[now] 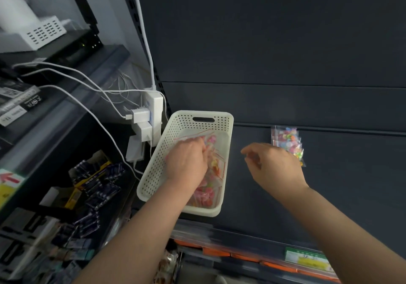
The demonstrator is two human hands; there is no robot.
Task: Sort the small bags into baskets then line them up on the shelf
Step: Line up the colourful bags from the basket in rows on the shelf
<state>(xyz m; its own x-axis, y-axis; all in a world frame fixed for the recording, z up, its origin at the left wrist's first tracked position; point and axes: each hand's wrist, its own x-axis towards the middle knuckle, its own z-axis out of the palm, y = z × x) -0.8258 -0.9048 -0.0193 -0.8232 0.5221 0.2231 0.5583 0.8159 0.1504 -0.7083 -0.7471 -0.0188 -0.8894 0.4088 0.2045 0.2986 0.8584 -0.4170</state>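
The small bags point(214, 167) that the left hand point(186, 162) grips are thin clear plastic, shiny and crinkly. Around the grip, the basket point(158, 162) is white plastic, smooth and a bit dull, full of little holes. Under the grip, the shelf point(252, 195) looks like dark painted metal, smooth and matt. Well to the right of the grip, a stack of bags point(286, 143) is the same shiny clear plastic. Left of the grip, the plug blocks point(154, 105) are hard white plastic, and the thick cable point(146, 41) looks smooth. Below the grip, the label point(307, 259) looks like paper.
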